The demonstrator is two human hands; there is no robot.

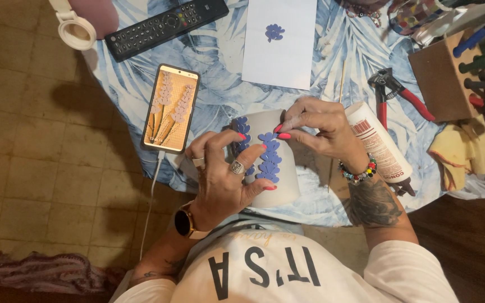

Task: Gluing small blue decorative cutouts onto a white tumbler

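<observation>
- Blue leaf-print tablecloth (209,73) over tiled floor, smartphone (170,108) at left showing a flower picture
- White mug (285,174) at near centre, gripped by left hand (225,179)
- Two columns of blue petals (269,160) already stuck on
- Right hand (318,132) pinching the top petal; columns shorter than on the screen, more apparently left

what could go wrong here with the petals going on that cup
The left hand grips the grey cup right beside the blue petals, so a finger might nudge them crooked. The right hand works near the glue bottle lying at the table's edge; it could get knocked off.
</observation>
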